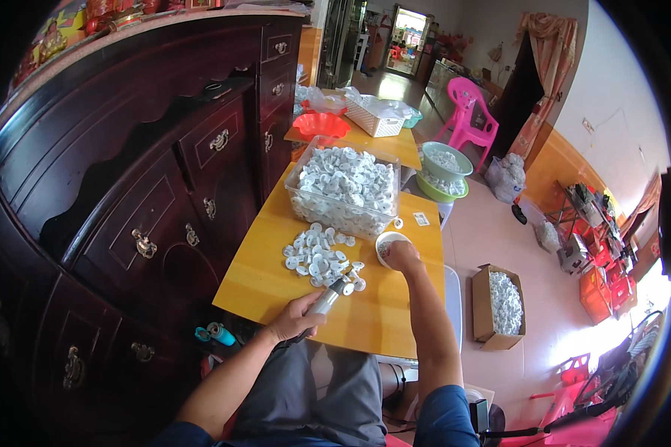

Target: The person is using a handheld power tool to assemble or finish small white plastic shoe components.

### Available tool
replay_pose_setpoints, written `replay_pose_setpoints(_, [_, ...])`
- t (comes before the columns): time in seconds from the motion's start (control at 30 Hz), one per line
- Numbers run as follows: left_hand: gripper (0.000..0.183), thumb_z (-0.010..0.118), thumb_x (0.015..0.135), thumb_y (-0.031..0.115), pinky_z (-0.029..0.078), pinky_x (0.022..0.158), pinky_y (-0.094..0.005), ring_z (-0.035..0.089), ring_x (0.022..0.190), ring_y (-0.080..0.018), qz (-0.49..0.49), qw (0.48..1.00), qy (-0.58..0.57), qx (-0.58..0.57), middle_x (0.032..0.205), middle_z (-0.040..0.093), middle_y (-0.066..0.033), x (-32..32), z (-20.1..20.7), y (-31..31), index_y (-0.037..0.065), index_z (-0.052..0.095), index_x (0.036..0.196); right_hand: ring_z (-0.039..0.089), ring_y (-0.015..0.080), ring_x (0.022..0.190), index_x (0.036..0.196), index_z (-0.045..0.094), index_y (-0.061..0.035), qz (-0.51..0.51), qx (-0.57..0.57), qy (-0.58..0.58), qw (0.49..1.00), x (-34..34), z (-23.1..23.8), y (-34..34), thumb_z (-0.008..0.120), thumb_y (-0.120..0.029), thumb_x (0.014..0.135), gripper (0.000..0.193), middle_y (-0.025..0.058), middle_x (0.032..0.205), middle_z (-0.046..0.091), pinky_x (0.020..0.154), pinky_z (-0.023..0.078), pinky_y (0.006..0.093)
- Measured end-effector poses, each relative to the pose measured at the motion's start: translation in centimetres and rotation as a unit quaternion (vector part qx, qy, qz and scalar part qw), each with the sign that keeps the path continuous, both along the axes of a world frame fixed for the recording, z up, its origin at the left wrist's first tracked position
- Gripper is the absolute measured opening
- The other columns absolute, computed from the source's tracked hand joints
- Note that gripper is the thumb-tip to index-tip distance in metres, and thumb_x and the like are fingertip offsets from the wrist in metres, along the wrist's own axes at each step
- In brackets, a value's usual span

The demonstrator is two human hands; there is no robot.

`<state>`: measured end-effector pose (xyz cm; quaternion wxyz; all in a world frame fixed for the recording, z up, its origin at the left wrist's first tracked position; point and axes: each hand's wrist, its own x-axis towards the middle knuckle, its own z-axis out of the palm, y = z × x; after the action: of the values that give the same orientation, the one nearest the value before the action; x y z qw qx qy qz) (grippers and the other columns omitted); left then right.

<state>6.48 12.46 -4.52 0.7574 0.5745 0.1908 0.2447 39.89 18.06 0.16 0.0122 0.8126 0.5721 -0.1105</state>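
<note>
The left hand [297, 316] grips a silver cylindrical tool [324, 302], slanting toward a white round bowl [381, 240] — right hand [403, 255] dipped inside, finger closure hidden.

Bright on the whole, lit by daylight. Burns out to white on a patch of floor [585, 343] at right, glows also in the far doorway [408, 41]. Falls into deep shade at the dark cabinet [156, 201]. Rather sharp over the yellow table [380, 320], softer in the distance. Bends strongly toward the round, black rim.
</note>
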Motion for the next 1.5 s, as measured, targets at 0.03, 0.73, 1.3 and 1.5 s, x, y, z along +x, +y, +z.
replay_pose_setpoints(0.03, [0.064,0.067,0.089,0.016,0.048,0.055,-0.0226,0.055,0.059,-0.0070,0.002,1.000,0.001,0.000,0.086,0.056,-0.0006,-0.1,0.1,0.0,0.001,0.040,0.145,0.065,0.0337,0.111,0.115,0.070,-0.0038,0.016,-0.006,-0.009,1.000,-0.3,0.2,-0.1,0.058,-0.030,0.091,0.038,0.0185,0.120,0.068,0.093,0.053,0.0426])
replay_pose_setpoints(0.73, [0.064,0.064,0.091,0.014,0.048,0.056,-0.0232,0.056,0.061,-0.0089,-0.011,1.000,0.005,0.009,0.087,0.057,-0.0026,-0.4,-0.1,0.1,0.002,0.038,0.148,0.058,0.0080,0.066,0.097,0.068,-0.0032,-0.103,0.341,0.626,0.694,-6.2,-1.8,-7.2,0.067,-0.016,0.094,0.013,-0.0018,0.078,0.063,0.062,0.048,0.0240])
replay_pose_setpoints(1.3, [0.068,0.068,0.090,0.020,0.047,0.059,-0.0230,0.054,0.068,-0.0072,-0.072,0.993,0.066,0.058,0.095,0.058,-0.0003,0.3,0.3,-0.1,0.005,0.038,0.149,0.057,0.0069,0.069,0.091,0.065,-0.0053,-0.067,0.224,0.719,0.654,-5.9,-4.6,-9.1,0.066,-0.003,0.089,0.003,-0.0017,0.081,0.063,0.061,0.045,0.0205])
replay_pose_setpoints(1.5, [0.067,0.068,0.090,0.019,0.048,0.058,-0.0237,0.055,0.065,-0.0079,-0.073,0.993,0.073,0.062,0.093,0.058,-0.0007,0.3,-0.2,0.1,0.005,0.039,0.149,0.060,0.0072,0.072,0.097,0.065,-0.0057,-0.077,0.185,0.725,0.659,-5.6,-4.7,-8.8,0.068,-0.005,0.089,0.008,-0.0015,0.083,0.064,0.064,0.048,0.0199])
